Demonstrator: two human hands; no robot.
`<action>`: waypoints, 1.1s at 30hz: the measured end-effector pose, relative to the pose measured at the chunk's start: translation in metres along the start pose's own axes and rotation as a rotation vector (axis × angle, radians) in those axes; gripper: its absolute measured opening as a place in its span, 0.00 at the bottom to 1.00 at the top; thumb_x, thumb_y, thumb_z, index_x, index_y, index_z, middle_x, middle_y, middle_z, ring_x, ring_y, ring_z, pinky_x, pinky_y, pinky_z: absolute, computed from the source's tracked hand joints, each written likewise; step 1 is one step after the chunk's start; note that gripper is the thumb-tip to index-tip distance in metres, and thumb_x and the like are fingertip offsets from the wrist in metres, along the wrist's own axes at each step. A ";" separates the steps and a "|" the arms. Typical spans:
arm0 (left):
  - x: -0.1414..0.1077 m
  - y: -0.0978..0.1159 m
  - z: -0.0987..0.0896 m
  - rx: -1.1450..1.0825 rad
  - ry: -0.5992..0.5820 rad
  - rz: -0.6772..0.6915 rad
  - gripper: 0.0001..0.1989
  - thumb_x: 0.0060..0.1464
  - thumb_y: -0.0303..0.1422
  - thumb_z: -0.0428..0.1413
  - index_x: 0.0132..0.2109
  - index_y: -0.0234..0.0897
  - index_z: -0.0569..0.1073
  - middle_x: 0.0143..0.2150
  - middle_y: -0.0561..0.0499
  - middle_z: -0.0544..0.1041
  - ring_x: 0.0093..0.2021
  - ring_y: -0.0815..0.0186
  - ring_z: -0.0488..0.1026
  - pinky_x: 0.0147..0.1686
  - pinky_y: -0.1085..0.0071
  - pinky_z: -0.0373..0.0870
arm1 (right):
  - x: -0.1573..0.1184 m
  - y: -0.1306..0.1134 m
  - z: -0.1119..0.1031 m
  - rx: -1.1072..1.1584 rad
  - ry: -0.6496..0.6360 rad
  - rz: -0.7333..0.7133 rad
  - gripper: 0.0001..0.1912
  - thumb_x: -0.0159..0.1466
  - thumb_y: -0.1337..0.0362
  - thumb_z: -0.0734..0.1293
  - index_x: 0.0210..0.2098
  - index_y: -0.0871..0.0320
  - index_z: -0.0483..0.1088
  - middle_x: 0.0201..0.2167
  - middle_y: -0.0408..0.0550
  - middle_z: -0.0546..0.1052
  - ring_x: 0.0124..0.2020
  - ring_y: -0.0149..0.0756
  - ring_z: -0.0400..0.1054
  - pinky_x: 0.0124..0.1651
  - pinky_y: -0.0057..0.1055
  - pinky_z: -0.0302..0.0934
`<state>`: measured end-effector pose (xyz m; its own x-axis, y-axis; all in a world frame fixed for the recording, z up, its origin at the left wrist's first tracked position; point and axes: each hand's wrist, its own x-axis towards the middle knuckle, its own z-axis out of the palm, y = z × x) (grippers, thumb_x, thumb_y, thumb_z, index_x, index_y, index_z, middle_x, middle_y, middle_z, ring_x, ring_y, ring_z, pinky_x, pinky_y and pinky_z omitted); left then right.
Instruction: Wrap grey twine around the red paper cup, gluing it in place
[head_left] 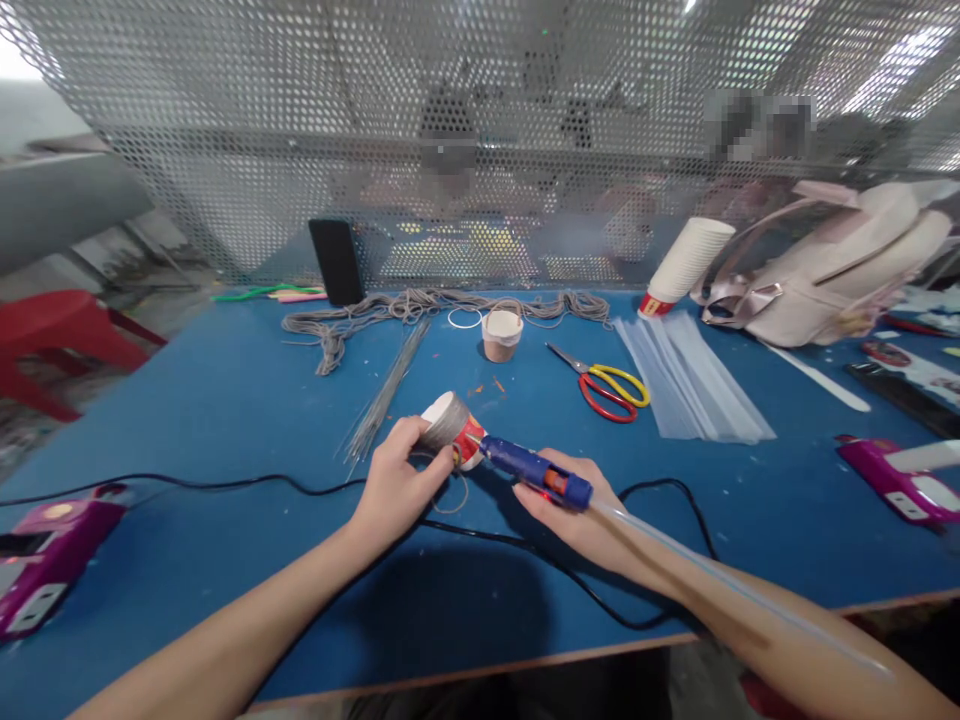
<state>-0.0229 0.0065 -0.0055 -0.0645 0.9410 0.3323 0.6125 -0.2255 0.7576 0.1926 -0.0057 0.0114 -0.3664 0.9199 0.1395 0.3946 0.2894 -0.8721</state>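
My left hand (405, 470) is closed around a paper cup (448, 422) tilted on its side. Grey cord is wound around the cup's rim end, and its red printed part shows toward the base. In my right hand (570, 510) is a blue hot glue gun (525, 466), its nozzle at the cup's red part, touching or very close. A long clear glue stick (720, 575) runs out of the gun's back, over my right forearm. A loop of thin cord (452, 500) hangs below the cup.
Scissors (606, 388), a small wrapped cup (502, 336), grey cord (420, 304), wires (390, 390) and translucent strips (694, 385) lie beyond my hands. Stacked cups (686, 262) and a backpack (832, 265) stand back right. A black cable (517, 543) crosses beneath; purple power strips (56, 550) flank both sides.
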 end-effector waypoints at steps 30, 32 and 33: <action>-0.001 0.003 0.001 0.069 0.027 0.127 0.04 0.50 0.33 0.51 0.29 0.38 0.65 0.27 0.54 0.67 0.28 0.68 0.65 0.30 0.71 0.63 | -0.001 0.010 0.008 -0.260 0.017 -0.298 0.06 0.60 0.63 0.64 0.27 0.57 0.63 0.21 0.42 0.69 0.20 0.27 0.60 0.26 0.24 0.55; -0.001 0.004 0.000 0.068 0.033 0.129 0.04 0.50 0.33 0.51 0.29 0.39 0.65 0.26 0.55 0.67 0.27 0.68 0.64 0.30 0.71 0.63 | -0.001 0.011 0.007 -0.264 0.038 -0.307 0.06 0.60 0.64 0.64 0.27 0.58 0.64 0.20 0.42 0.68 0.19 0.27 0.60 0.26 0.24 0.55; -0.002 0.005 0.000 0.066 0.030 0.128 0.04 0.50 0.33 0.51 0.29 0.39 0.65 0.26 0.55 0.67 0.27 0.68 0.65 0.30 0.71 0.63 | -0.002 0.011 0.007 -0.267 0.033 -0.310 0.06 0.60 0.64 0.64 0.28 0.58 0.64 0.21 0.42 0.69 0.19 0.27 0.60 0.26 0.25 0.55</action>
<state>-0.0200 0.0040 -0.0025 -0.0060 0.8974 0.4411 0.6676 -0.3248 0.6700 0.1913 -0.0058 -0.0021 -0.4766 0.7852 0.3954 0.4762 0.6087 -0.6346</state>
